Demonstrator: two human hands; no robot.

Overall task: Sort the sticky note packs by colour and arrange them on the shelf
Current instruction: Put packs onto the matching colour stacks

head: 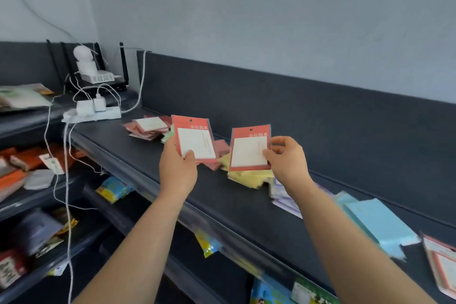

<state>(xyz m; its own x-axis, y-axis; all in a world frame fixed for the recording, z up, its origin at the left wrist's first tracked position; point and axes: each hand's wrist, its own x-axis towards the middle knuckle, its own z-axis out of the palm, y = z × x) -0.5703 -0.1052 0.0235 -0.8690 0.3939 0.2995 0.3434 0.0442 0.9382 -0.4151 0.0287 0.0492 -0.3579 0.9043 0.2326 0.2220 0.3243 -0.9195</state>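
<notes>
Mid-sort: L hand (177, 168) pinched a red pack (193, 138) by its lower edge, R hand (287, 160) gripped a 2nd red pack (249, 148) by its side, both above the shelf (138, 153), so next prob. meant laying both on the red pile (148, 127) beyond the L fingers.

Both bare forearms stretch forward, side by side. The left hand (178, 168) pinches the left white sticky note pack (195, 140) at its lower edge, thumb on the front. The right hand (288, 159) pinches the right white sticky note pack (249, 149) by its right side, thumb in front, fingers curled behind.
</notes>
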